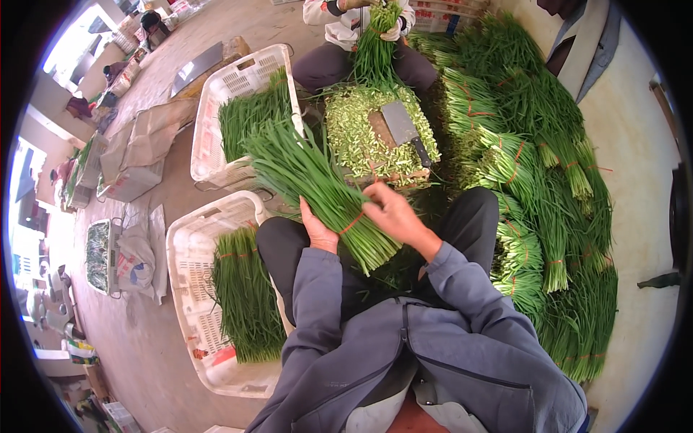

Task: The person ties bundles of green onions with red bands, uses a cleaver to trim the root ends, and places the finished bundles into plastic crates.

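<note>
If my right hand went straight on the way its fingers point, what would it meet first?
The bundle of long, slender green stalks tied with a thin orange-red band, held in your left hand. Your right hand points left at it and seems to touch it, though depth is unclear.

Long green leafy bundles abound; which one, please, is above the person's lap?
The bundle between left hand and right hand; others are crated, heaped or held opposite.

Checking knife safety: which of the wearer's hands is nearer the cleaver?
Right. The right hand sits below the cleaver in the picture; the left hand is lower-left, farther away.
</note>
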Demonstrator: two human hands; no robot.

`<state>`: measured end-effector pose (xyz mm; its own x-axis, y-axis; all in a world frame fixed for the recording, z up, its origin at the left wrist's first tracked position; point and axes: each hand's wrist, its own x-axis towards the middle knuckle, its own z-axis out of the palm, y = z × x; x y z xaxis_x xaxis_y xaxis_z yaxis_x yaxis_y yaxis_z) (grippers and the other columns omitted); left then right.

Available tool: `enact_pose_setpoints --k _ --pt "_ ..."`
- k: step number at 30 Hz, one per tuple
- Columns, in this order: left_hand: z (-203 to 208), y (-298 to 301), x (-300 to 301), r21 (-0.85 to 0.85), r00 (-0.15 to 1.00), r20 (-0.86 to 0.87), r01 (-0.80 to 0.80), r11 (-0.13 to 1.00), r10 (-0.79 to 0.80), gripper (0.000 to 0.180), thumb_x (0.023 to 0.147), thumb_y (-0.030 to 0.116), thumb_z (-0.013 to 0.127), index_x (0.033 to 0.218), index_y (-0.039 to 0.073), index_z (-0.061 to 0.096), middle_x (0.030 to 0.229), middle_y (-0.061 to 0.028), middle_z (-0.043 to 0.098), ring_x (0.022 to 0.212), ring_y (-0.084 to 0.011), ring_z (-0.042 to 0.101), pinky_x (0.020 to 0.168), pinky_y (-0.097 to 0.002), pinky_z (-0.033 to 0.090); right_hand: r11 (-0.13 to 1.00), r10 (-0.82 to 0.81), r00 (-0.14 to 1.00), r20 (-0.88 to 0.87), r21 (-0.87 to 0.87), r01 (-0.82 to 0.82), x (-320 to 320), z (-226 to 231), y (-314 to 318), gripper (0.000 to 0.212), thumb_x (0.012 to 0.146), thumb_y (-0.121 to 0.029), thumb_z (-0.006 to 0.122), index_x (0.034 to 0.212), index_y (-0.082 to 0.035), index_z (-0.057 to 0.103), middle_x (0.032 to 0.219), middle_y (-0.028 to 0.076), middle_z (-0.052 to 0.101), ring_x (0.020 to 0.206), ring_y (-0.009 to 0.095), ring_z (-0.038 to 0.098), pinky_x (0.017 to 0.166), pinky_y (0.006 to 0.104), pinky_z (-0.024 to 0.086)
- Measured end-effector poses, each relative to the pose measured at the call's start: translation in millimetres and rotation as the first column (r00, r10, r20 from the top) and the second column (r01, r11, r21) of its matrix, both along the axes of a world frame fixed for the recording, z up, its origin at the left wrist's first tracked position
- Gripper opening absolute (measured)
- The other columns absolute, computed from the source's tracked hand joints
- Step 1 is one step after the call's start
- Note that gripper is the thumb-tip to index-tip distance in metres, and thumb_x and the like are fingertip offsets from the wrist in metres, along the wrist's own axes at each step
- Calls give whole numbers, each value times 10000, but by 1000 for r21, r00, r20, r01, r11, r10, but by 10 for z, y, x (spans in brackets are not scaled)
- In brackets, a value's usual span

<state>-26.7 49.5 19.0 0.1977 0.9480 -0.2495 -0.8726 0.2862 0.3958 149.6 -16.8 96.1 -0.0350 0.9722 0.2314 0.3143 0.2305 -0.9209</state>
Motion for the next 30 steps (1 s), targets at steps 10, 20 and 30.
enact_pose_setpoints --k 10,20,30 --pt "57 -37 -55 -7 1000 30 -3 1000 3 549 1023 510 405 1321 82 576 1251 -103 648 1100 -301 635 963 -473 520 964 262 956 -135 95 -250 -62 -157 -22 90 911 -99 694 941 -35 639 786 15 589 644 141 598 544 317 474" --pt "123 -81 -18 73 994 17 108 991 -110 625 1014 532 357 1330 32 558 1231 -143 649 1085 -320 643 955 -466 535 741 -181 865 -468 -643 -193 97 -158 77 209 924 -191 688 1022 -40 580 777 -3 562 584 60 472 471 234 352" --pt "-19 2 -71 80 998 32 48 996 -51 619 1020 549 388 1356 55 549 1289 -128 628 1152 -309 610 1016 -479 484 921 -104 792 -602 -359 -152 15 137 60 101 996 -154 599 1007 -61 561 744 -6 573 556 41 457 483 207 343"
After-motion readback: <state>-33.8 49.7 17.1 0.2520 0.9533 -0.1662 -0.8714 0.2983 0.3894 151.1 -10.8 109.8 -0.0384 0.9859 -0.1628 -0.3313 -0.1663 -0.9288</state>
